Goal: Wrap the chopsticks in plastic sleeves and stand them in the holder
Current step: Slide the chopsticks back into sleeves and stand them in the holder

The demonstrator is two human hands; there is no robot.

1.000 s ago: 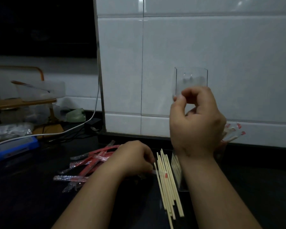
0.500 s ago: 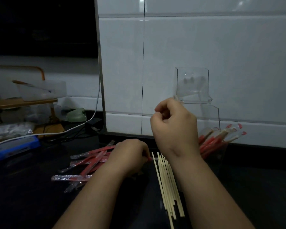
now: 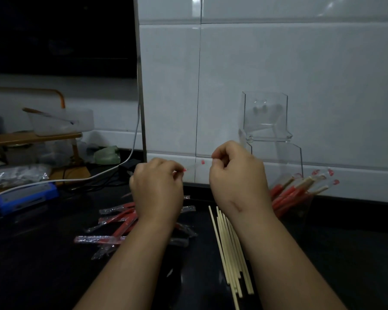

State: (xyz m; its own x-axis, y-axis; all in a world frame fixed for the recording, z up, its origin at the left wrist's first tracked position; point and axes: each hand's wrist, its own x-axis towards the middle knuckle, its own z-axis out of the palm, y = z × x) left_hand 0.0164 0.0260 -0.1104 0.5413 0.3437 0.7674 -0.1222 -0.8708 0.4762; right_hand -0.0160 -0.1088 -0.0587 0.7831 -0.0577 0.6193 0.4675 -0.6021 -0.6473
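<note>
A thin clear plastic sleeve [image 3: 197, 164] with red print stretches between my two raised hands. My left hand [image 3: 158, 190] pinches its left end; my right hand [image 3: 236, 179] pinches its right end. Below them, several bare wooden chopsticks [image 3: 230, 245] lie in a bundle on the black counter [image 3: 43, 265]. A pile of empty red-and-clear sleeves [image 3: 119, 220] lies to the left, partly behind my left forearm. At the right, a clear holder [image 3: 298, 206] holds several wrapped chopsticks [image 3: 300, 186] leaning right.
A clear stepped acrylic stand [image 3: 266, 121] sits against the white tiled wall. A white cable [image 3: 112, 171] runs across the back left to a blue-and-white device [image 3: 25, 198]. A wooden rack with plastic containers [image 3: 54, 124] fills the far left.
My left hand rose from the sleeve pile with a sleeve. My right hand came down from in front of the acrylic stand and took the sleeve's other end.
</note>
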